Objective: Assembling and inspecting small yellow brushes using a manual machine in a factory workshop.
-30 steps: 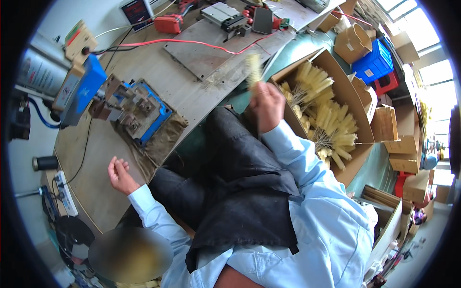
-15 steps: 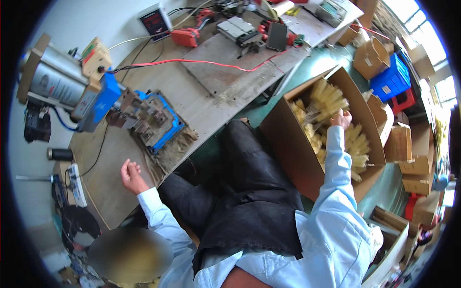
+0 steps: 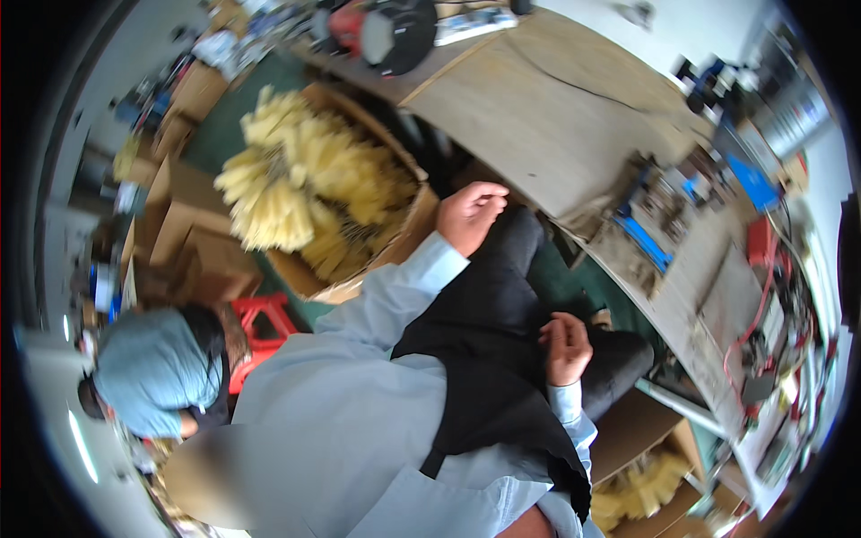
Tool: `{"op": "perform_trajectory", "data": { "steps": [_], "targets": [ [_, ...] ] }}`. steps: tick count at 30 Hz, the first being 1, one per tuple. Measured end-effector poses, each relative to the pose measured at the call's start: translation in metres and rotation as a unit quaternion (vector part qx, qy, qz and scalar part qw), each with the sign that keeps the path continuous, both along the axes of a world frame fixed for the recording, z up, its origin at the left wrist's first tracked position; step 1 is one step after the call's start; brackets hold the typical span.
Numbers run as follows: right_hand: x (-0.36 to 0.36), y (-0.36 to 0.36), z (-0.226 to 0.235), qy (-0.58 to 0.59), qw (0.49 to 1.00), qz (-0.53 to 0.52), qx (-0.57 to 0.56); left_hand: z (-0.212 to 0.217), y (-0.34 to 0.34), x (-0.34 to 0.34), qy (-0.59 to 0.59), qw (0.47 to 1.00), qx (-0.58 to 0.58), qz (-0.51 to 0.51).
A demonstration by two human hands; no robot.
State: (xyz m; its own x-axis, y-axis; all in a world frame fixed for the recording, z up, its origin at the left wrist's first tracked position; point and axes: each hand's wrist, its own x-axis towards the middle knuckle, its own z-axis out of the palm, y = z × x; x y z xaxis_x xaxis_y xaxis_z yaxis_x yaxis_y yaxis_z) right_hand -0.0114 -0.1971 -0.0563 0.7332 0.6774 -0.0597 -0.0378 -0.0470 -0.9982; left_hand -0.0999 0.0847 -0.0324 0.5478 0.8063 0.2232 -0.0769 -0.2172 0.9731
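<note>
Left hand (image 3: 470, 215) at the box (image 3: 408, 235) rim (fingers curled); right hand (image 3: 567, 348) apart.

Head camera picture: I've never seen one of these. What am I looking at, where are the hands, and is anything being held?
There is no machine doing the handling here. A person wears a wide-angle camera on the head, looking down, so straight edges bend. The left hand hovers, fingers curled, near the corner of a cardboard box filled with yellow bristle brushes. The right hand rests on the black apron over the lap, also curled. I cannot tell whether either hand holds anything. To the right is a wooden workbench with a blue metal fixture and red cables. At lower left is a co-worker in a blue cap.
</note>
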Motion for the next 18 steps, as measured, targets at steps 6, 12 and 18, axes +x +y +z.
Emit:
{"op": "perform_trajectory", "data": {
  "steps": [6, 12, 18],
  "targets": [
    [-0.031, 0.022, -0.033, 0.008, 0.973, 0.216, -0.08, 0.047, 0.091, -0.256, 0.066, 0.945, -0.04, 0.317],
    [-0.033, 0.046, -0.045, 0.095, 0.968, 0.169, -0.156, 0.098, 0.171, -0.37, 0.213, 0.862, 0.192, 0.417],
    [-0.048, 0.063, -0.053, 0.043, 0.959, 0.198, -0.196, 0.085, 0.302, -0.382, 0.542, 0.783, 0.191, 0.237]
  ]
}}
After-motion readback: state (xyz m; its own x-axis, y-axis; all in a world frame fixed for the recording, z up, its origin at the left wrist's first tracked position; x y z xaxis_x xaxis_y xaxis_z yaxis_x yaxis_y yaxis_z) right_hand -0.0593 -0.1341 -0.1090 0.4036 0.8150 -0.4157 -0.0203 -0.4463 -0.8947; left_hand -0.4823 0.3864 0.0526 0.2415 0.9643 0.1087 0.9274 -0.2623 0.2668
